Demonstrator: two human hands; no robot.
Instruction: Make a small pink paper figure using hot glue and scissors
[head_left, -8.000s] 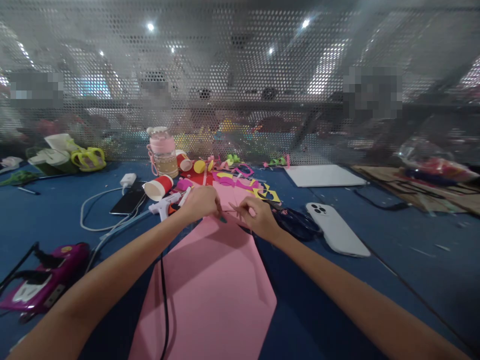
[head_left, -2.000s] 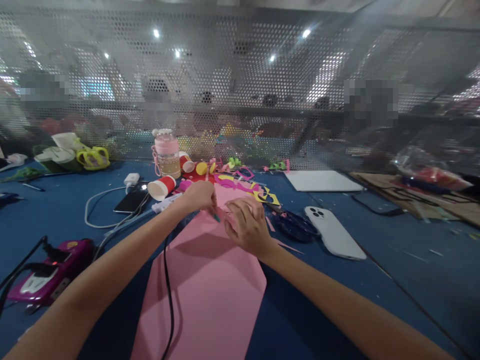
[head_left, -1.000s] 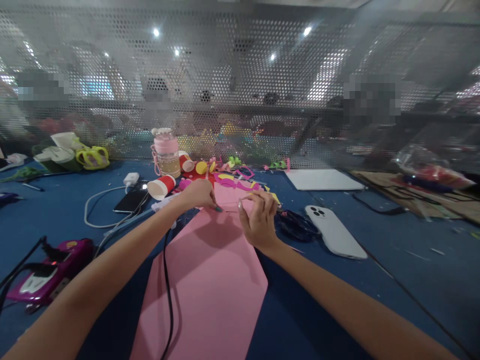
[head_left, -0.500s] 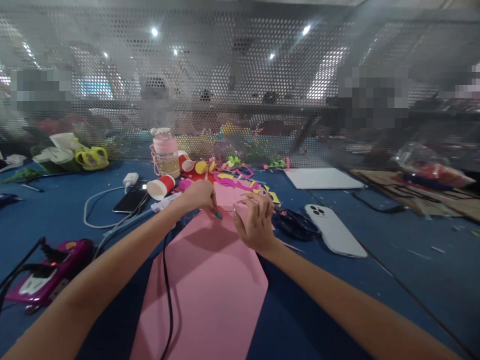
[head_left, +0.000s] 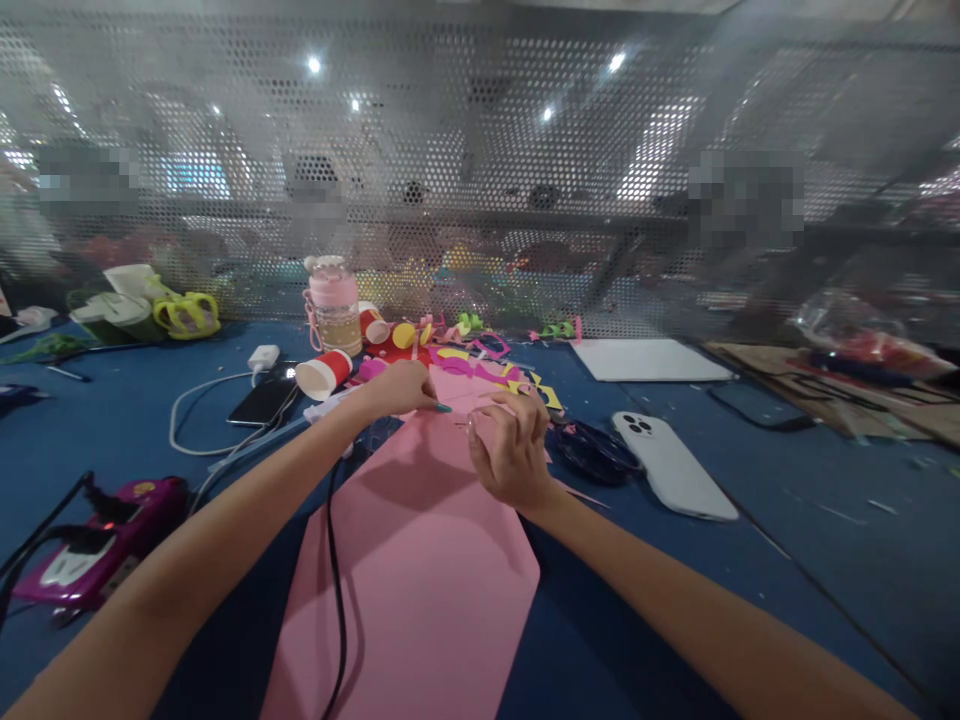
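Note:
A large pink paper sheet (head_left: 420,560) lies in front of me, narrowing toward its far end. Smaller pink paper (head_left: 454,390) rests at that far end, between my hands. My left hand (head_left: 403,388) is closed at the left side of this paper, one teal-nailed finger pointing right across it. At its right side my right hand (head_left: 514,445) has its fingers curled over the pink paper, thumb tip near the index finger. Their exact hold is partly hidden. A black cable (head_left: 336,580) crosses the large sheet.
Colourful paper scraps (head_left: 480,365), a red paper cup (head_left: 324,375) and a pink-lidded bottle (head_left: 334,305) stand beyond my hands. To the right are dark scissors-like handles (head_left: 596,450) and a white phone (head_left: 671,465). A black phone (head_left: 264,400) and purple power strip (head_left: 105,540) lie left.
My left hand's teal-nailed finger has shifted from pointing down to pointing right, slightly farther up the paper. My right hand's fingers have curled in more. The view has moved slightly.

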